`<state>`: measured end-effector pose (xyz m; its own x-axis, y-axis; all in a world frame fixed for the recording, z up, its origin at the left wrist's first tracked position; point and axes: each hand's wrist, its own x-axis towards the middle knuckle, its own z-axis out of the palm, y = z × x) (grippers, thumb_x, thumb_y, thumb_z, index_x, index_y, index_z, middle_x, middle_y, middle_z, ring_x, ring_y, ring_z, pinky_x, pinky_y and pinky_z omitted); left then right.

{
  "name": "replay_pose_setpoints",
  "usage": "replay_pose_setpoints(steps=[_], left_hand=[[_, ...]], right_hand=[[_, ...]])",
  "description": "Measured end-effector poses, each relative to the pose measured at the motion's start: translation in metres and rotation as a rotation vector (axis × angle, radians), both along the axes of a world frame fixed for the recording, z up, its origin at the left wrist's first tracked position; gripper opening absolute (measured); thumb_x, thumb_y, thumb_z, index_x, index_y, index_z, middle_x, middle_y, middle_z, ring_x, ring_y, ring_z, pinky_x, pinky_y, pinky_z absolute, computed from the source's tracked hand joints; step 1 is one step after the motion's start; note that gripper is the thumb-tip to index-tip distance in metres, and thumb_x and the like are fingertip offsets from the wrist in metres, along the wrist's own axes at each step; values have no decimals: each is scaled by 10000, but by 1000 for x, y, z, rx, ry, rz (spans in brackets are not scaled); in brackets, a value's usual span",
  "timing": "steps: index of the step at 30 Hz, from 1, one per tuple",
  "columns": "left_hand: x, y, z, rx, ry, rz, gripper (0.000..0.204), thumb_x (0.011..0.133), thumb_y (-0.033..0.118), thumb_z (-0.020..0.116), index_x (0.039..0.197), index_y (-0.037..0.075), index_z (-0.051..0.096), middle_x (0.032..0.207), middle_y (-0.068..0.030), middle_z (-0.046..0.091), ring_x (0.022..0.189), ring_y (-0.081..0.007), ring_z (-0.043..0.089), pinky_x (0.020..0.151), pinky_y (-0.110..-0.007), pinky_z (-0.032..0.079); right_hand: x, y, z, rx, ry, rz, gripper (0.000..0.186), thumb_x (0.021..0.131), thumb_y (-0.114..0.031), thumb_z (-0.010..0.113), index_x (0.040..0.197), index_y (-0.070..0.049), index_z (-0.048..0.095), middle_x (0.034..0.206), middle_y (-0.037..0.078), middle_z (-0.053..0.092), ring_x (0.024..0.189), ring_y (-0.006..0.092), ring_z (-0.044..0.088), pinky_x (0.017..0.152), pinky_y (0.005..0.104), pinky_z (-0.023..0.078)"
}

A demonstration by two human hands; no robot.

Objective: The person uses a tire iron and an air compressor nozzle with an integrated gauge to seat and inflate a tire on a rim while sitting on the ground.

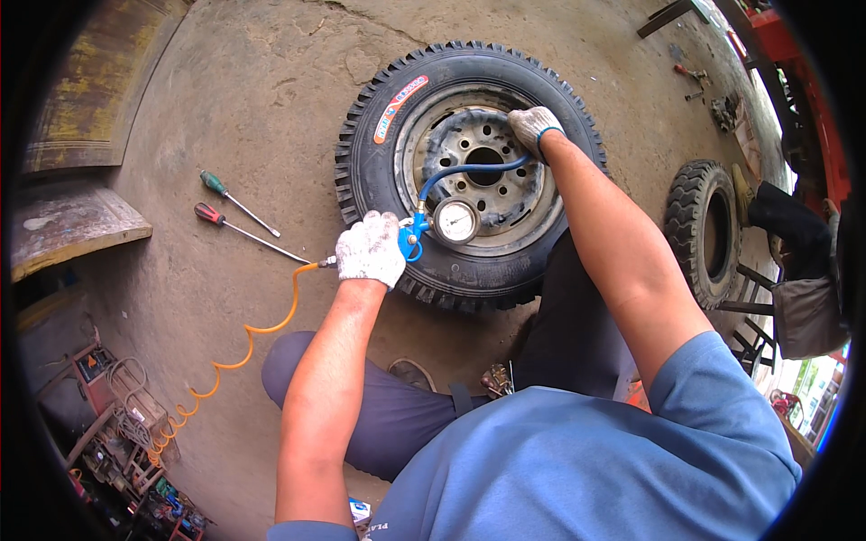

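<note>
A knobbly black tyre on a worn steel wheel rim lies flat on the floor before me. My left hand, in a white work glove, is closed round a blue tyre inflator gun at the tyre's near left side. Its round white dial gauge sits over the rim's edge. From the gun a blue hose arches across the hub to my right hand. That gloved hand is closed at the rim's far right edge, seemingly on the hose end; its fingertips hide the fitting.
An orange coiled air line runs from the gun to equipment at lower left. Green-handled and red-handled screwdrivers lie left of the tyre. A loose tyre stands at right, near another person's dark-clothed leg. A wooden ledge juts in at left.
</note>
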<state>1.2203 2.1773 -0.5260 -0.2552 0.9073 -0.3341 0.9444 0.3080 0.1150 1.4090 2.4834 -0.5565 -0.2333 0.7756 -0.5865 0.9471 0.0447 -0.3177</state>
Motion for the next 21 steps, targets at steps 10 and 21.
replay_pose_setpoints(steps=[10,21], left_hand=[[-2,-1,-2,-10,-12,2,261,945,311,586,1051,81,651,1004,-160,676,903,-359,718,777,-501,566],[-2,-2,-3,-5,-23,0,255,941,286,574,1050,68,650,997,-168,673,897,-361,715,781,-500,563]], right_hand=[[-2,-2,6,-66,-5,-15,415,952,-207,442,1169,25,710,1084,252,734,991,364,741,873,467,594],[-3,-3,10,-40,-68,84,346,969,-135,494,1200,15,704,1136,211,736,1014,359,736,858,454,617]])
